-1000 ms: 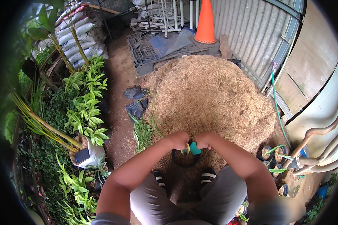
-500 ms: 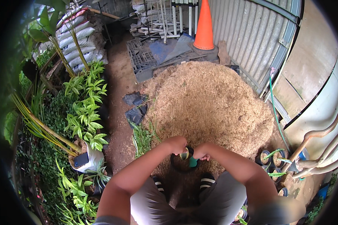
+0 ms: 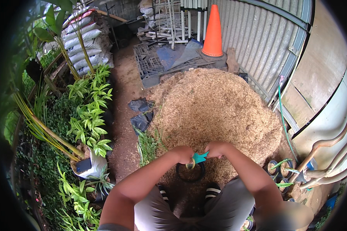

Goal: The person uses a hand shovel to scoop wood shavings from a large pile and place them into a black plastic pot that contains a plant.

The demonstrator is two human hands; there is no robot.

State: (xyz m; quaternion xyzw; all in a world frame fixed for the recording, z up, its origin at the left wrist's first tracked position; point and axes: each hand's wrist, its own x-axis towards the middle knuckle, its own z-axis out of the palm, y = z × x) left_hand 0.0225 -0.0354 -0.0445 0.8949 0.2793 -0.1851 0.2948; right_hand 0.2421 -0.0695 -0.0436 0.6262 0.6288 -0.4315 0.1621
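Note:
My right hand (image 3: pixel 216 149) grips a small teal scoop (image 3: pixel 199 157) just above a round black pot (image 3: pixel 189 172) that stands on the ground between my feet. My left hand (image 3: pixel 184 154) is closed at the pot's upper rim, touching the scoop's tip; what it holds is too small to tell. The pot sits at the near edge of a big heap of tan sawdust-like mulch (image 3: pixel 216 107). Both forearms come in from the lower edge over my knees.
Green potted plants (image 3: pixel 89 111) line the left side. Black plastic bags (image 3: pixel 141 114) lie beside the heap. An orange traffic cone (image 3: pixel 213 32) and a plastic pallet (image 3: pixel 150 63) stand at the back by a corrugated metal wall. Small pots (image 3: pixel 279 173) and pipes sit at right.
The view has tilted so the heap appears higher and larger. My hands stay together over the black pot, with the teal scoop shifted slightly between them.

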